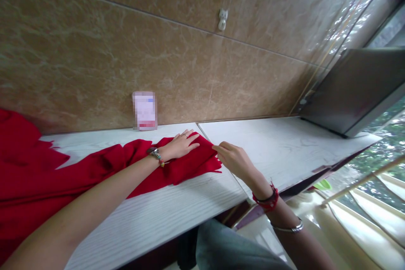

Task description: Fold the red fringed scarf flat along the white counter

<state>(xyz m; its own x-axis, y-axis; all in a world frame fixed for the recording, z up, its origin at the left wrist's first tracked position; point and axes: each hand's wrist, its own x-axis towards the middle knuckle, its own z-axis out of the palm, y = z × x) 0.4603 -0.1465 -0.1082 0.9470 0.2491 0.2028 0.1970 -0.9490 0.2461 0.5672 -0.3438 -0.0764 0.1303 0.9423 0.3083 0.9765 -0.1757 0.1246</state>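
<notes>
A long red scarf [110,164] with a fringed end stretches along the white tabletop [190,196], bunched up at the far left. My left hand [181,144] lies flat on the scarf near its right end, fingers spread. At the scarf's right corner, my right hand [232,156] pinches the edge of the cloth between thumb and fingers. Bracelets circle both wrists. Part of the scarf is hidden under my left forearm.
A phone-like device [144,110], blurred, leans against the brown marbled wall [79,50]. A small white cat-shaped hook [222,20] sticks to the wall. On the right end stands a dark grey box-like object [354,88] beside the window.
</notes>
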